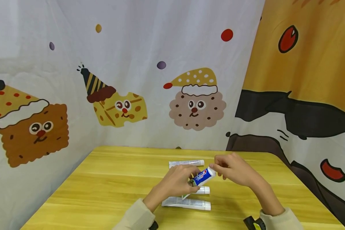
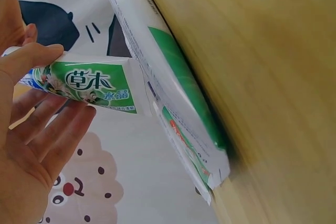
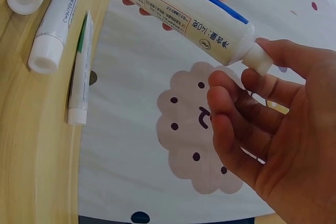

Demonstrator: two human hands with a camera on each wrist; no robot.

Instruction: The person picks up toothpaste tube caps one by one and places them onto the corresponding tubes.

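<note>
My left hand (image 1: 176, 180) holds a toothpaste tube (image 1: 203, 177) above the table, thumb on one side and fingers on the other. The tube is blue and white near the cap, with a green printed part (image 2: 100, 85) toward its flat end in the left wrist view. At the other end, the thumb and index finger of my right hand (image 1: 237, 169) pinch the small white cap (image 3: 258, 59), which sits at the tube's neck. The right hand's other fingers are loosely bent beside it.
Beneath the hands, more white toothpaste tubes lie on the wooden table (image 1: 103, 179): one at the back (image 1: 187, 163), one partly hidden in the middle (image 1: 204, 190), one in front (image 1: 187, 203). Their caps point right. A printed cloth (image 1: 149, 38) hangs behind the table.
</note>
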